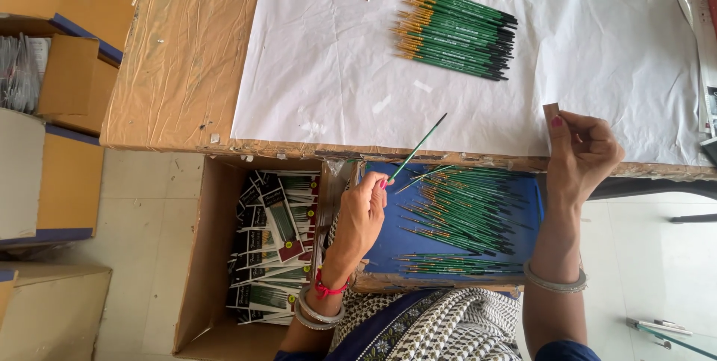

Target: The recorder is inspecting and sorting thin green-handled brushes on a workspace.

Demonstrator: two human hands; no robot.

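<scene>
Head view, looking straight down. Left hand (pixel 364 208) pinching a single paintbrush (pixel 418 147) between closed fingertips, near its lower end. Long axis on a diagonal: lower end at the fingers, upper end up and to the right, out over the white paper (pixel 336 70). Thin green handle, darkening toward the raised tip; too small to tell which end carries the bristles. Held above the front edge of the cardboard-covered table (pixel 179 55), just over the blue tray (pixel 388 245).

Right hand (pixel 582 153) raised at the table edge, fingers curled shut around a small brown strip (pixel 552 114) standing upright between thumb and forefinger. Pink polish on the nails, metal bangles on both wrists, a red thread on the left one.

In the blue tray, a loose heap of like brushes (pixel 467 212), green with golden ferrules, lying mostly sideways. On the paper farther off, a tidy bundle of brushes (pixel 457 32), ferrules to the left, dark ends to the right. Left of the tray, an open carton (pixel 198 256) stacked with packed brush sets (pixel 272 249) in flat sleeves.
</scene>
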